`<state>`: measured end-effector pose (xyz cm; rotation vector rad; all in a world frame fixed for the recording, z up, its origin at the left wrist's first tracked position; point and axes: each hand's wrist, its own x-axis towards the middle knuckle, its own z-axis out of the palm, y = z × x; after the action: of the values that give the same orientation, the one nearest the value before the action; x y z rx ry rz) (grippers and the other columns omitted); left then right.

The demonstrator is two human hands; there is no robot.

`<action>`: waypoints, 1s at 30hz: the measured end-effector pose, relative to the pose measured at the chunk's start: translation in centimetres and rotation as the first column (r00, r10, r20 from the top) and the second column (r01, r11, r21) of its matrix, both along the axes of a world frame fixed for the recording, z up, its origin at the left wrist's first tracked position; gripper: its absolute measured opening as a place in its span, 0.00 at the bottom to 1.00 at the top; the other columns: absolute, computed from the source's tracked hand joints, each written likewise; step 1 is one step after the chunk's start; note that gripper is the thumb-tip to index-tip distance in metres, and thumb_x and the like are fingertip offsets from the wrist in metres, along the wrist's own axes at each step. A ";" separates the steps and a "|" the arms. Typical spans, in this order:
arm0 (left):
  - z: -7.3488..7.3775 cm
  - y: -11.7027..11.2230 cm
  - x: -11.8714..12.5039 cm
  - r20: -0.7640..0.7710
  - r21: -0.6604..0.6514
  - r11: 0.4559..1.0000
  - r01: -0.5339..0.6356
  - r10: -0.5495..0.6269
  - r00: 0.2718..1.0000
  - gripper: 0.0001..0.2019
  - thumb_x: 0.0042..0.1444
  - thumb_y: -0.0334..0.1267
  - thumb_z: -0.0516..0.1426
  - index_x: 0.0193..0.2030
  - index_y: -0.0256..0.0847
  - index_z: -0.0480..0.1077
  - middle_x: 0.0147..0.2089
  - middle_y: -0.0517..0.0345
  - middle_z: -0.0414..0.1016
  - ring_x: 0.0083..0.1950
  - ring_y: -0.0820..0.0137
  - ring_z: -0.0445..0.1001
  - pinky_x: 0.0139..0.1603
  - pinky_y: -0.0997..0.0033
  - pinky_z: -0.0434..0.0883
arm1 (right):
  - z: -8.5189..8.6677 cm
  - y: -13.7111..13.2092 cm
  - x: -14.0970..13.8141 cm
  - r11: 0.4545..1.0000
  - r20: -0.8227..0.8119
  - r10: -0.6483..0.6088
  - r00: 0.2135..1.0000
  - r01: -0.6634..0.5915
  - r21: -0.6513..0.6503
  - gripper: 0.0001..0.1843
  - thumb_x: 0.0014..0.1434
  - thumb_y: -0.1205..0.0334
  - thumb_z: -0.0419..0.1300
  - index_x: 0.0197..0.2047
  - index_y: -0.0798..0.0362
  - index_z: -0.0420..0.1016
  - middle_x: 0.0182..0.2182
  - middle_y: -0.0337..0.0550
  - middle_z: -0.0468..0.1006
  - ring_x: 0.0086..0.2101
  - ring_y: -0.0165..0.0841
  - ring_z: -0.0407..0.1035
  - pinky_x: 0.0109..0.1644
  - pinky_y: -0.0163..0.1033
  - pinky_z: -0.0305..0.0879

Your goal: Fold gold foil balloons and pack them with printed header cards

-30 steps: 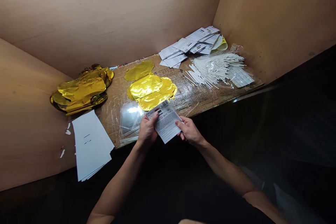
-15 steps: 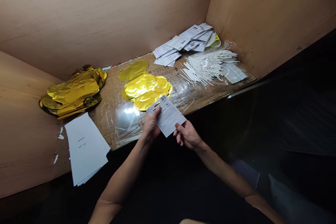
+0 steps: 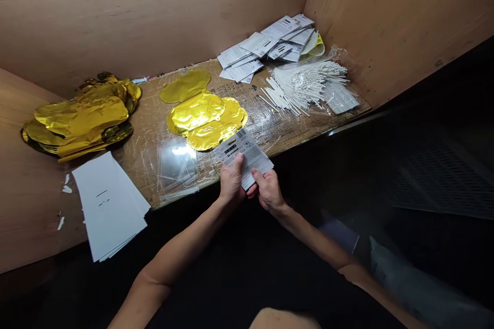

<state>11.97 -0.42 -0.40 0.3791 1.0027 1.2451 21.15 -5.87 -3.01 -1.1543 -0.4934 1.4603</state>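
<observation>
Both hands grip one printed white card (image 3: 244, 156) just off the near edge of the wooden bench (image 3: 146, 128). My left hand (image 3: 231, 183) pinches its lower left side with the thumb on top. My right hand (image 3: 267, 191) pinches its lower right corner, close beside the left. Just beyond the card lies a flat gold foil balloon (image 3: 203, 118). Clear plastic sleeves (image 3: 175, 167) lie on the bench left of my hands.
A heap of crumpled gold foil balloons (image 3: 79, 118) sits at the far left. A stack of white sheets (image 3: 108, 205) overhangs the near edge. At the back right lie more printed cards (image 3: 266, 46) and a bundle of white sticks (image 3: 304, 87). Wooden walls enclose the bench.
My right hand slid along the card's edge toward my left hand, and the two now sit close together at its lower end. The card stays held; the view has shifted a little.
</observation>
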 end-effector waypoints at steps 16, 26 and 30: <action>-0.3 1.4 -0.9 -0.174 0.089 0.959 0.270 -0.252 0.952 0.32 0.48 0.50 0.76 0.56 0.37 0.76 0.55 0.41 0.84 0.55 0.49 0.83 0.59 0.50 0.80 | -0.6 -0.6 2.8 0.991 0.001 0.114 0.994 -0.113 -0.072 0.30 0.56 0.33 0.70 0.35 0.54 0.74 0.22 0.41 0.80 0.16 0.31 0.72 0.17 0.32 0.69; -2.1 3.4 -2.6 -0.909 0.305 0.473 0.826 -0.114 0.401 0.31 0.47 0.50 0.76 0.59 0.47 0.80 0.74 0.40 0.70 0.82 0.38 0.52 0.83 0.35 0.42 | -4.0 -1.4 3.3 0.980 0.165 -0.189 0.968 0.198 -0.038 0.31 0.55 0.32 0.71 0.32 0.48 0.62 0.14 0.23 0.59 0.12 0.20 0.48 0.13 0.28 0.45; -2.8 3.5 -2.4 -0.935 0.273 0.429 0.861 -0.094 0.343 0.27 0.45 0.46 0.76 0.54 0.51 0.83 0.71 0.45 0.74 0.82 0.36 0.52 0.82 0.33 0.40 | -5.2 -1.1 3.6 0.992 0.268 -0.099 0.958 0.115 -0.045 0.32 0.56 0.27 0.67 0.31 0.47 0.63 0.14 0.24 0.56 0.13 0.21 0.46 0.15 0.31 0.45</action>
<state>9.59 3.06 -3.18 2.0552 0.8744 0.6837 24.78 -6.98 -8.22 -1.4136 -0.5644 1.2401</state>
